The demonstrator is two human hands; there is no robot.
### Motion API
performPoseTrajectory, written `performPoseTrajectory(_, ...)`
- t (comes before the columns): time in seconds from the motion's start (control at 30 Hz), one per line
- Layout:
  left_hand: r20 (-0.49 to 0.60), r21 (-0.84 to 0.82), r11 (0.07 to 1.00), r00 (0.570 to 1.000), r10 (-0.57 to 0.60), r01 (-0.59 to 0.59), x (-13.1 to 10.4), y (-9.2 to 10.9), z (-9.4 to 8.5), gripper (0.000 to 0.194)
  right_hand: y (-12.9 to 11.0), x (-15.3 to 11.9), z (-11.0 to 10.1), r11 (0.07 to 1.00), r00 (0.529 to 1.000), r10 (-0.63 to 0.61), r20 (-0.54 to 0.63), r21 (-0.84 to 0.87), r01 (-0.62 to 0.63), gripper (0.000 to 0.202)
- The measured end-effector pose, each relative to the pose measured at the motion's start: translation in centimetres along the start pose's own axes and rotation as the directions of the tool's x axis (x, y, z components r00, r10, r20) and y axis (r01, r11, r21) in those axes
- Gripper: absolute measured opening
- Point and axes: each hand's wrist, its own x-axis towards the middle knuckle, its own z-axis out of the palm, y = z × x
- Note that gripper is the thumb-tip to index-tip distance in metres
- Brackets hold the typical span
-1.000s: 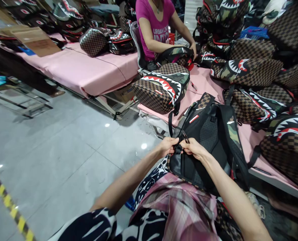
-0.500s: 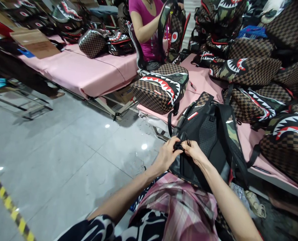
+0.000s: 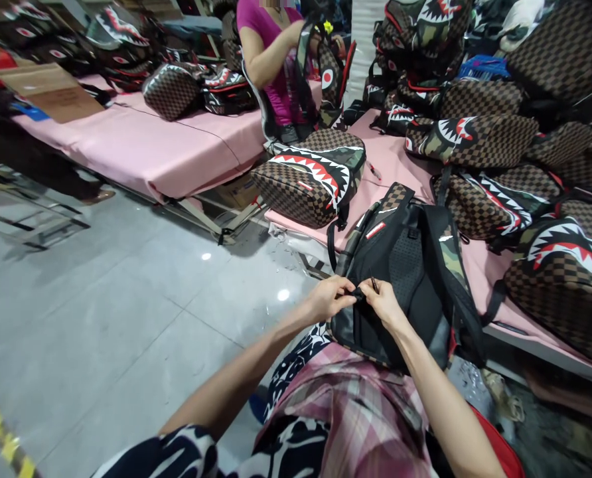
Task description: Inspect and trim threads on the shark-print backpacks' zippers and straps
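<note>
By the pink table [image 3: 389, 154], left hand [image 3: 330, 297] and right hand [image 3: 383, 304] pinch black strap [image 3: 358, 293]; grey floor [image 3: 127, 312] gleams.

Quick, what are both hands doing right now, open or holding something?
Left hand: closed, pinching a black strap piece at the backpack.
Right hand: closed, holding a slim dark tool, close against that same piece.

Cool white light brightens the glossy tiled floor [image 3: 121, 318], which throws back small glare spots [image 3: 283, 294], apparently from lamps overhead. Shadow gathers beneath the pink-covered table [image 3: 191, 156], and the lower right corner sinks into murk. Wide-angle stretch pulls at the edges; the yellow-and-black striped tape [image 3: 2, 438] looks soft, and the black backpack [image 3: 405, 272] loses detail in its dark folds.
</note>
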Motion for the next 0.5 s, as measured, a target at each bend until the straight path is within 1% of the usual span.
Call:
performPoseTrajectory(0.03, -0.026, -0.011, 1.0, 1.0, 0.012, -0.012, -0.1, 0.1, 0.3, 0.014, 0.0, 0.0, -0.1, 1.0, 1.0, -0.002, 0.004, -0.001, 0.002, 0.029)
performPoseTrajectory(0.1, -0.046, -0.063, 0.998, 0.999, -0.026, 0.023, -0.3, 0.2, 0.9, 0.011, -0.1, -0.1, -0.3, 1.0, 1.0, -0.012, 0.014, -0.001, 0.012, 0.028)
performPoseTrajectory(0.17, -0.032, -0.128, 0.989, 0.997, -0.077, 0.072, -0.3, 0.0, 1.2, 0.011, -0.1, -0.4, -0.4, 0.999, 0.999, -0.05, 0.0, -0.013, 0.05, 0.027)
performPoseTrajectory(0.2, -0.032, -0.151, 0.985, 0.996, -0.086, 0.08, -0.3, -0.1, 1.2, 0.013, -0.1, -0.6, -0.4, 0.996, 0.996, -0.086, -0.028, -0.027, 0.085, 0.027)
performPoseTrajectory(0.27, -0.044, -0.172, 0.981, 0.995, -0.095, 0.086, -0.2, -0.2, 1.3, 0.014, -0.1, -1.2, -0.4, 0.977, 0.972, -0.204, -0.115, -0.077, 0.196, 0.023)
performPoseTrajectory(0.33, -0.051, -0.166, 0.981, 0.992, -0.113, 0.103, -0.1, -0.2, 1.3, 0.013, 0.0, -1.8, -0.3, 0.936, 0.924, -0.342, -0.169, -0.147, 0.32, 0.018)
performPoseTrajectory(0.4, -0.047, -0.144, 0.983, 0.992, -0.121, 0.113, -0.1, -0.2, 1.4, 0.009, -0.1, -2.3, -0.2, 0.892, 0.887, -0.433, -0.162, -0.22, 0.395, 0.015)
performPoseTrajectory(0.43, -0.044, -0.133, 0.985, 0.993, -0.112, 0.105, -0.1, -0.2, 1.5, 0.007, -0.2, -2.5, -0.2, 0.878, 0.881, -0.451, -0.144, -0.25, 0.409, 0.014)
performPoseTrajectory(0.5, -0.042, -0.099, 0.993, 0.997, -0.066, 0.062, -0.2, -0.4, 1.9, 0.005, -0.3, -2.7, -0.1, 0.867, 0.885, -0.452, -0.111, -0.291, 0.406, 0.015)
